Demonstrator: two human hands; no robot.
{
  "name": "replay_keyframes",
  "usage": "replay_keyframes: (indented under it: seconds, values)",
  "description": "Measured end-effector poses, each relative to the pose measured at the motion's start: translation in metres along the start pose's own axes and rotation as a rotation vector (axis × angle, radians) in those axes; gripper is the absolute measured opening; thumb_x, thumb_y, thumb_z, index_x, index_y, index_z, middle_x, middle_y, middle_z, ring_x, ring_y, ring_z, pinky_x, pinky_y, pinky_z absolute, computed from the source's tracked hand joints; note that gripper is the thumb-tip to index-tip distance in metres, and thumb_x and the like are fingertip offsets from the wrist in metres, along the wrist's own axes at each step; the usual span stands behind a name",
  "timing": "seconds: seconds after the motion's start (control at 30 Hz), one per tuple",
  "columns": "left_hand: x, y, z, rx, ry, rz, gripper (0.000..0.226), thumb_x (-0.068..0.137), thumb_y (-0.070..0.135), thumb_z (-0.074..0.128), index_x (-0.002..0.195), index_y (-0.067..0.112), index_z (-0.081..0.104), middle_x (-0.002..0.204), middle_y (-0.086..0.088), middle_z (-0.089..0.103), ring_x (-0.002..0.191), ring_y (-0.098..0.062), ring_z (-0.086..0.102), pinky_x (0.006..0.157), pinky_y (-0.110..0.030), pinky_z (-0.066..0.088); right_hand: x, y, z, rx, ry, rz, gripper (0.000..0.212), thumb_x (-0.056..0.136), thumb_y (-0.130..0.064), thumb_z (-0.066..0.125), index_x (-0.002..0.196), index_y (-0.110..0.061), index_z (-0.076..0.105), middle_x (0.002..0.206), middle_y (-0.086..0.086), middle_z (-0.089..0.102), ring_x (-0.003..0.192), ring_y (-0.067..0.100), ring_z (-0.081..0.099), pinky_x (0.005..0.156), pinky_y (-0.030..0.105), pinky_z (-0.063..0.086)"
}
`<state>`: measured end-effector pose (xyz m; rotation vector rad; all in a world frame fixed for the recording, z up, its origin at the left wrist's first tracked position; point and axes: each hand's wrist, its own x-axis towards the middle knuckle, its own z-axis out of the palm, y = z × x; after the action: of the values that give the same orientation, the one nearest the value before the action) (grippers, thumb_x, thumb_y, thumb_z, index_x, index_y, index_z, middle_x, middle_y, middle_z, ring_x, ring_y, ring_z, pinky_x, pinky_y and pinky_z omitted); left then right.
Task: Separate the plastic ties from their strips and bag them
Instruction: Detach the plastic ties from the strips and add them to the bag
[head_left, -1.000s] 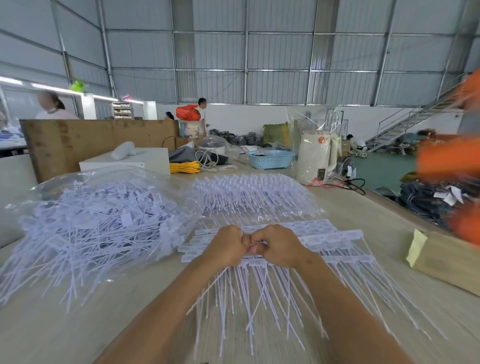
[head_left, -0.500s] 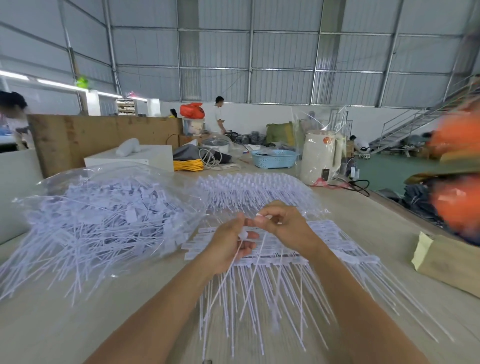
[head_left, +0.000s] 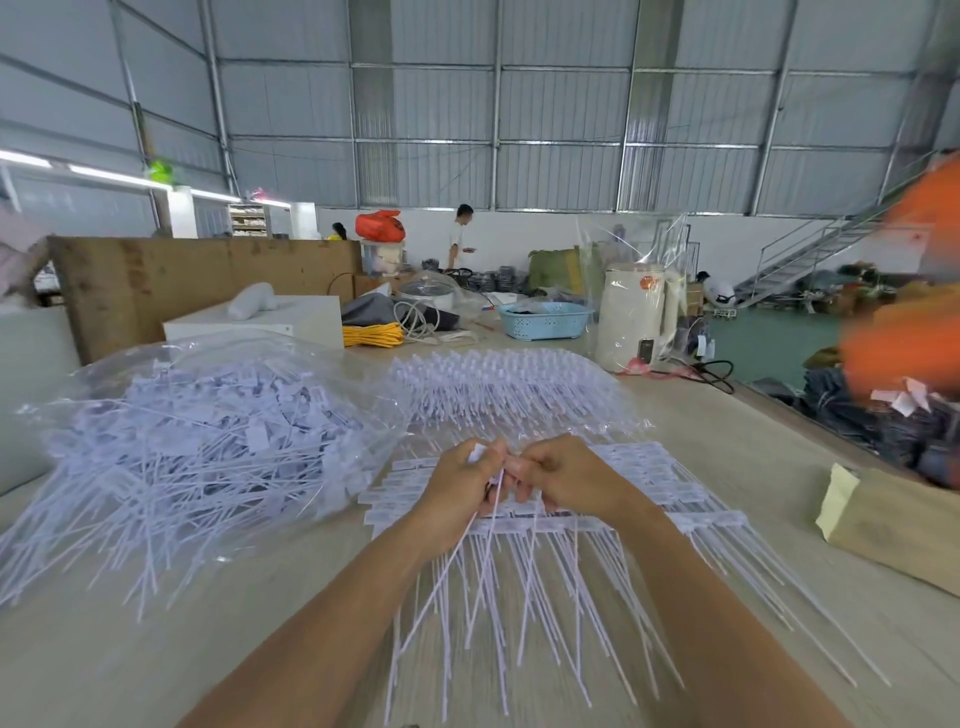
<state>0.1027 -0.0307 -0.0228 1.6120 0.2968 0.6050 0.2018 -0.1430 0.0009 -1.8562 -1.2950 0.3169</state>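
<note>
White plastic is everywhere on this table, and I take the stack of strips (head_left: 649, 483) in front of me as my landmark. My left hand (head_left: 457, 483) and right hand (head_left: 566, 480) meet over the middle of that stack, knuckles up, fingers curled. My left fingers pinch a small bunch of loose ties (head_left: 467, 551) by their flat heads, a white tab poking up above my knuckles, the thin tails hanging down toward me across the strips' own tails. I hold them by the heads because that end is stiff, so the tails stay gathered and do not tangle with those not yet torn off. My right fingers (head_left: 519, 478) are curled in against the left hand, pinching at the same spot, I judge on the next tie's head; the exact grip is hidden between my hands.

The strips lie fanned in layers, heads away from me and tails toward me, so each head is easy to reach and snap from its bar. To the left of the stack sits the clear bag (head_left: 208, 441), heaped with separated ties, its mouth turned toward the stack so a handful goes in with one short swing. Beyond the stack, farther from me, lies another heap of strips (head_left: 509, 389) waiting its turn. Judging by that heap, plenty of work remains, and my handful is small yet, so I expect more plucking before the next drop into the bag
</note>
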Motion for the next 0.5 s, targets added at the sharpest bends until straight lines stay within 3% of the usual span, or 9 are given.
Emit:
replay_keyframes:
  seconds: [0.1, 0.27, 0.37, 0.5]
  values:
    - [-0.001, 0.002, 0.001, 0.075, 0.018, 0.024, 0.043, 0.100, 0.021, 0.047, 0.059, 0.013, 0.057, 0.051, -0.003, 0.049, 0.042, -0.011, 0.039, 0.041, -0.019, 0.030, 0.003, 0.000, 0.002, -0.009, 0.045, -0.052, 0.038, 0.092, -0.016, 0.059, 0.055, -0.025, 0.059, 0.044, -0.012, 0.054, 0.038, -0.001, 0.044, 0.045, 0.008, 0.033]
    - [0.002, 0.006, 0.000, 0.150, 0.059, -0.021, 0.025, 0.096, 0.017, 0.054, 0.076, 0.002, 0.052, 0.050, -0.002, 0.052, 0.036, -0.008, 0.043, 0.038, -0.017, 0.033, 0.003, 0.002, 0.005, 0.009, 0.075, -0.130, 0.044, 0.088, -0.006, 0.061, 0.055, -0.036, 0.061, 0.051, -0.008, 0.053, 0.044, 0.000, 0.042, 0.050, 0.010, 0.034]
    - [0.001, 0.010, -0.003, 0.045, 0.029, -0.099, 0.026, 0.093, 0.014, 0.058, 0.069, 0.005, 0.053, 0.047, -0.003, 0.051, 0.033, -0.010, 0.040, 0.036, -0.015, 0.030, 0.003, 0.003, 0.005, 0.004, 0.065, -0.155, 0.044, 0.087, -0.004, 0.062, 0.058, -0.038, 0.062, 0.054, -0.005, 0.056, 0.049, 0.005, 0.045, 0.054, 0.016, 0.038]
    - [0.000, 0.014, -0.012, -0.119, -0.162, -0.291, 0.016, 0.090, 0.011, 0.061, 0.076, 0.006, 0.055, 0.044, 0.002, 0.042, 0.031, -0.005, 0.032, 0.031, -0.013, 0.024, 0.002, 0.001, 0.001, -0.063, -0.001, -0.136, 0.040, 0.088, -0.005, 0.061, 0.057, -0.030, 0.058, 0.053, -0.006, 0.051, 0.053, 0.013, 0.044, 0.059, 0.027, 0.038]
